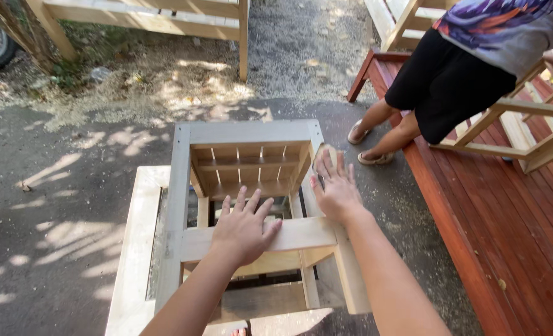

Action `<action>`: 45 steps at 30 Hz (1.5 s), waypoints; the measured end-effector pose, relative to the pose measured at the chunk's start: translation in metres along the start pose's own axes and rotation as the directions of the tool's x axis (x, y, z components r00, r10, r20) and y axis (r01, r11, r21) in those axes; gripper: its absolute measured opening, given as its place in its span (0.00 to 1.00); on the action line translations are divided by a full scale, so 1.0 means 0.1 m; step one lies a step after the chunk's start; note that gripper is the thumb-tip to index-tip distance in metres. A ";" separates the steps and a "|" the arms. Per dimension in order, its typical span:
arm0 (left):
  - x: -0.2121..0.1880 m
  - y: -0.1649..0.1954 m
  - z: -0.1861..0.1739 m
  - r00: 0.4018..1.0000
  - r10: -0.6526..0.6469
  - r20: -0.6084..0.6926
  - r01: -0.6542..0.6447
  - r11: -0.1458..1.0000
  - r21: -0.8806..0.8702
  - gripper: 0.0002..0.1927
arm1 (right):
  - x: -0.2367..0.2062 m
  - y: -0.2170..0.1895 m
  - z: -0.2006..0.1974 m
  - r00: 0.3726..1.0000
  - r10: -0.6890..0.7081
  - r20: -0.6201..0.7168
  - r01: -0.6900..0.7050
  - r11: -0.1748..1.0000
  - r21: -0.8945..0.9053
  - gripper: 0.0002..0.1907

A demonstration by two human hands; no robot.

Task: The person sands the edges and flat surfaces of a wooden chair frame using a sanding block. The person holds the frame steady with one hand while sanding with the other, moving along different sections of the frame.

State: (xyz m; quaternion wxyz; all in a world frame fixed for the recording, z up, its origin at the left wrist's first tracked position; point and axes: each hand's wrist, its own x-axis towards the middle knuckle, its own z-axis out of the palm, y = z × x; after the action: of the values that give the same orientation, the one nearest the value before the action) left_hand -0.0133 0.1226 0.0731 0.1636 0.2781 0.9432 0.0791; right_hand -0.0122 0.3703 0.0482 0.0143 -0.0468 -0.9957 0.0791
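Fingers [251, 205] spread on bare slatted wooden frame [245, 134].

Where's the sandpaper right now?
In the head view, the sandpaper sits just right of centre, pressed under the right hand on the right top rail of the unfinished wooden frame.

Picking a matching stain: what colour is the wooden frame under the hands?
Pale, unfinished light wood, the wooden frame under both hands; the head view shows it best.
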 end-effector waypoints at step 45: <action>-0.30 0.64 0.25 0.971 -0.012 -0.241 0.026 0.998 0.055 0.31 | -2.61 0.23 -0.17 0.987 -0.117 0.112 0.034 0.828 0.560 0.37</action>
State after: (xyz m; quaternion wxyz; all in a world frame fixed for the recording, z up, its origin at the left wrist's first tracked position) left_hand 0.0514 0.1608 0.0729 0.0410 0.2621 0.9606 0.0833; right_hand 0.2505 0.3708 0.0559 -0.0403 0.0045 -0.9290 0.3678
